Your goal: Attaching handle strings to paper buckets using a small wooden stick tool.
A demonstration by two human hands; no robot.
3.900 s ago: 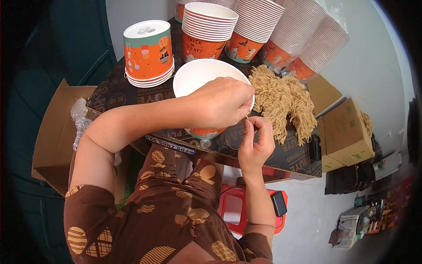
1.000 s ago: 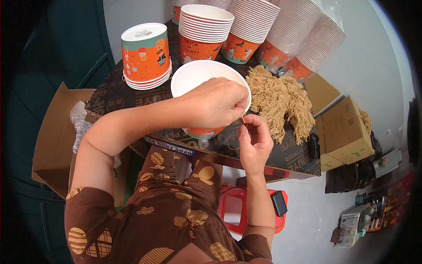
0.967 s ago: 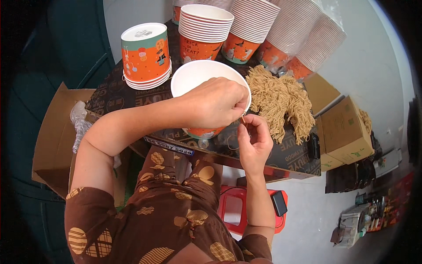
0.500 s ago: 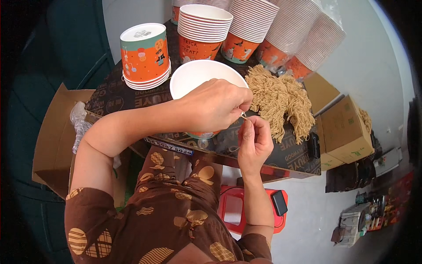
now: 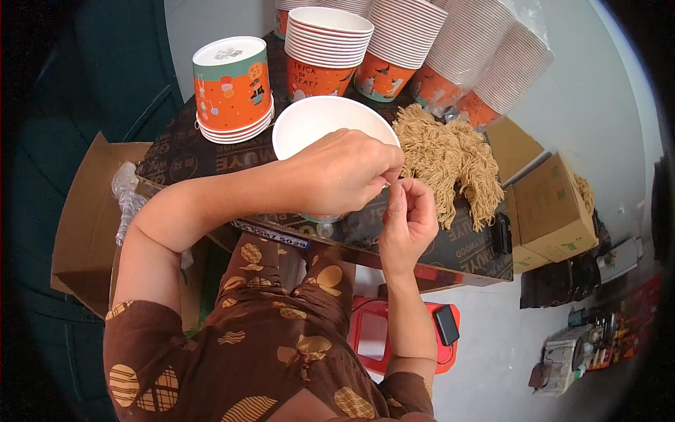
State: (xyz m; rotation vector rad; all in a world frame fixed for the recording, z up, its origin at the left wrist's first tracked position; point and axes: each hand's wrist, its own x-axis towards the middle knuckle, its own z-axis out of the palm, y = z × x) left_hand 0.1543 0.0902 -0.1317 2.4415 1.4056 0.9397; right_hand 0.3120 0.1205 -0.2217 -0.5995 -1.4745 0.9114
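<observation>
An orange paper bucket with a white inside [image 5: 309, 121] stands upright at the front of the dark table, partly covered by my left forearm and hand. My left hand [image 5: 348, 171] reaches across its right rim, palm down, fingers pinched together. Close against those fingertips, my right hand [image 5: 410, 221] has thumb and forefinger pressed together. Between the two pinches shows a tiny piece of tan cord [image 5: 386, 186]; most of it is hidden by the fingers. Just beyond my right hand lies a heap of tan cords [image 5: 446, 162].
An upside-down bucket stack [image 5: 232, 91] stands at left. Behind are upright stacks [image 5: 323, 79], some in clear plastic [image 5: 460, 46]. Cardboard boxes flank the table [image 5: 471, 259], an open one [image 5: 84, 232] left, another [image 5: 555, 204] right. A red stool [image 5: 448, 357] holds a black device [image 5: 446, 325].
My fingertips have drawn slightly closer together, with the right hand a little higher. The cord seen between them, and a loop hanging below, are now mostly out of sight.
</observation>
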